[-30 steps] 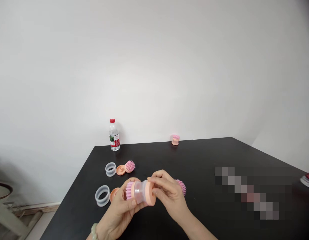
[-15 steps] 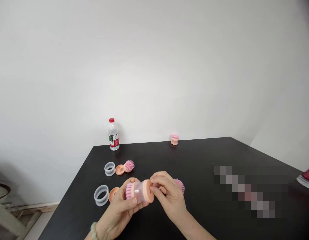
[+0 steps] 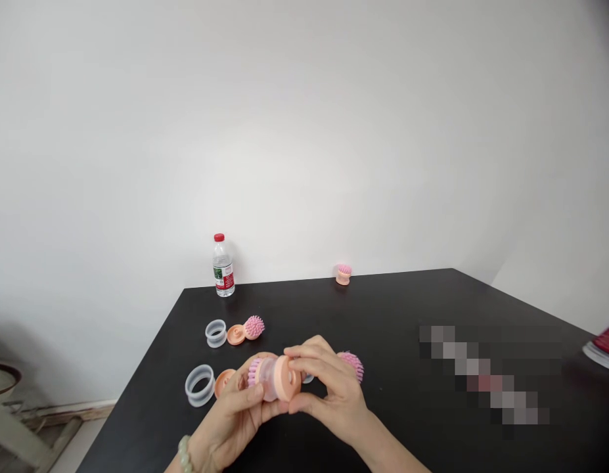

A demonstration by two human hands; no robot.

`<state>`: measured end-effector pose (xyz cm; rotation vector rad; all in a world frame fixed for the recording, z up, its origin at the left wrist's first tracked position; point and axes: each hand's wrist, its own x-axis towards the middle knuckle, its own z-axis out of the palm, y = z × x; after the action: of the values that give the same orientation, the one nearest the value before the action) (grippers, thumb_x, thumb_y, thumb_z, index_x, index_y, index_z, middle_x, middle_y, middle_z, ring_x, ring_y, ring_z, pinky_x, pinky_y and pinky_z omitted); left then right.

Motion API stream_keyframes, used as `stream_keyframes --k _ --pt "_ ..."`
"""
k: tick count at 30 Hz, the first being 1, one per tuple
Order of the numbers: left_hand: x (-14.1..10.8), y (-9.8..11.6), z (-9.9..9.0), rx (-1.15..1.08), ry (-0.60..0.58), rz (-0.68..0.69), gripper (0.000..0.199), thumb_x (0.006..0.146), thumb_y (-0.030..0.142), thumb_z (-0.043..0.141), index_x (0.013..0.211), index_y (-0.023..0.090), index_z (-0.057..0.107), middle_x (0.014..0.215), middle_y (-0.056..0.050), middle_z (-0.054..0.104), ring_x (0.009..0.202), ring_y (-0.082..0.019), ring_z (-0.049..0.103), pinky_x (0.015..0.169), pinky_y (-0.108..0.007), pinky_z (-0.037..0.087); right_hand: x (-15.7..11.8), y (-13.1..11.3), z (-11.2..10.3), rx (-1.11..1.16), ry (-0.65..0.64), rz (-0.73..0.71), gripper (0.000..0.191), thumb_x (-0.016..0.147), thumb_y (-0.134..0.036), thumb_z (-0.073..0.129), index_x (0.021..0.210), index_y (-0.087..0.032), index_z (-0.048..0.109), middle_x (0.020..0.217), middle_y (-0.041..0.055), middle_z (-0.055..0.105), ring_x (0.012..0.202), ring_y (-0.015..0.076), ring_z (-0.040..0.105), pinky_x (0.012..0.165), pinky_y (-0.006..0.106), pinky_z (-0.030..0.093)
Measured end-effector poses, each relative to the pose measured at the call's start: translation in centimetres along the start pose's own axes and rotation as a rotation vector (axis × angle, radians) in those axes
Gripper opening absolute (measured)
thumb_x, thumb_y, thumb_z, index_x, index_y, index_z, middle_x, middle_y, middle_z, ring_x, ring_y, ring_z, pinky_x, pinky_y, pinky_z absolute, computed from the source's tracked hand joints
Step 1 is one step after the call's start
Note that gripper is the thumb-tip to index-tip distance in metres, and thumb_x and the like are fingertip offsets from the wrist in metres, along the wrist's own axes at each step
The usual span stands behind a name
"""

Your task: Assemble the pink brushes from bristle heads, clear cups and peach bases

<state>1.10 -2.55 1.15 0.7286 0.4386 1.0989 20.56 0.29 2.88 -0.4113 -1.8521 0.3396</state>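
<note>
A brush with pink bristles, a clear middle and a peach cap [image 3: 286,379] lies sideways between my hands above the table. My left hand [image 3: 240,407] wraps round its bristle end and clear body. The fingers and thumb of my right hand [image 3: 328,387] grip the rim of the peach cap. Behind my right hand a pink bristle head [image 3: 352,365] shows in part. Left of my left hand are a clear ring [image 3: 200,385] and a peach disc [image 3: 224,381], partly hidden. Farther back lie another clear ring [image 3: 216,334], a peach disc [image 3: 236,335] and a pink bristle head [image 3: 254,327].
On the black table [image 3: 403,309], a red-capped water bottle [image 3: 224,272] stands at the back left by the wall. A small pink-and-peach brush [image 3: 343,274] stands at the back edge. A blurred patch covers the right side; a red and white object [image 3: 604,348] is at the far right.
My right fingers have shifted from the centre of the cap's end face to around its rim. The cap's end has turned slightly more towards the camera.
</note>
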Motion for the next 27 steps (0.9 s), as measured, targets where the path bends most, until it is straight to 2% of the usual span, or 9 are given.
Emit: stream_keyframes --k 3,8,13,16,19,23,27 --pt "0.1 0.0 -0.2 0.000 -0.007 0.000 0.038 0.073 0.024 0.084 0.109 0.017 0.071 0.100 -0.009 0.075 0.097 -0.024 0.072 0.084 -0.034 0.058 0.1 -0.2 -0.1 -0.005 -0.020 -0.019 0.038 0.083 -0.052 0.072 0.113 -0.028 0.068 0.104 0.0095 0.075 0.088 0.0252 0.064 0.073 0.040 0.057" --pt "0.3 -0.2 -0.8 -0.004 0.030 -0.006 0.042 0.070 0.026 0.087 0.108 0.015 0.072 0.100 -0.009 0.075 0.093 -0.022 0.072 0.084 -0.035 0.059 0.3 -0.3 -0.5 0.003 -0.093 -0.066 0.033 0.090 -0.045 0.068 0.116 -0.025 0.066 0.112 0.0116 0.074 0.100 0.0264 0.067 0.081 0.041 0.059" --pt "0.3 -0.3 -0.9 0.033 0.065 -0.001 0.041 0.069 0.031 0.089 0.102 0.014 0.072 0.088 -0.009 0.075 0.075 -0.018 0.072 0.072 -0.031 0.060 0.3 -0.1 -0.8 0.013 -0.163 -0.105 0.027 0.095 -0.034 0.064 0.120 -0.022 0.063 0.118 0.0126 0.071 0.108 0.0253 0.066 0.087 0.039 0.058" --pt "0.3 -0.3 -0.7 0.062 0.066 -0.007 0.038 0.070 0.036 0.088 0.095 0.012 0.072 0.083 -0.009 0.075 0.071 -0.018 0.072 0.066 -0.028 0.060 0.2 0.0 -1.0 0.008 -0.214 -0.109 0.023 0.096 -0.024 0.064 0.119 -0.023 0.062 0.118 0.0103 0.071 0.113 0.0250 0.064 0.090 0.039 0.056" --pt "0.4 -0.3 -0.6 0.096 0.057 0.010 0.041 0.070 0.040 0.087 0.095 0.012 0.071 0.079 -0.008 0.073 0.068 -0.016 0.070 0.063 -0.026 0.058 0.0 0.1 -1.2 -0.008 -0.245 -0.105 0.027 0.097 -0.019 0.061 0.123 -0.024 0.059 0.120 0.0097 0.070 0.117 0.0253 0.062 0.093 0.040 0.055" --pt "0.3 -0.3 -0.4 0.127 0.064 0.067 0.042 0.064 0.038 0.091 0.091 0.015 0.068 0.082 -0.004 0.070 0.069 -0.013 0.065 0.067 -0.025 0.054 -0.4 0.2 -1.2 -0.118 -0.235 -0.108 0.041 0.100 -0.029 0.056 0.139 -0.022 0.048 0.120 0.0131 0.067 0.113 0.0276 0.062 0.087 0.042 0.056" --pt "0.2 -0.3 0.1 0.244 0.040 0.121 0.047 0.060 0.034 0.094 0.092 0.017 0.064 0.085 -0.004 0.069 0.074 -0.014 0.061 0.072 -0.027 0.050 -0.8 0.1 -0.5 -0.229 -0.187 -0.039 0.049 0.101 -0.047 0.048 0.141 -0.019 0.046 0.110 0.0147 0.065 0.094 0.0265 0.066 0.074 0.040 0.057"
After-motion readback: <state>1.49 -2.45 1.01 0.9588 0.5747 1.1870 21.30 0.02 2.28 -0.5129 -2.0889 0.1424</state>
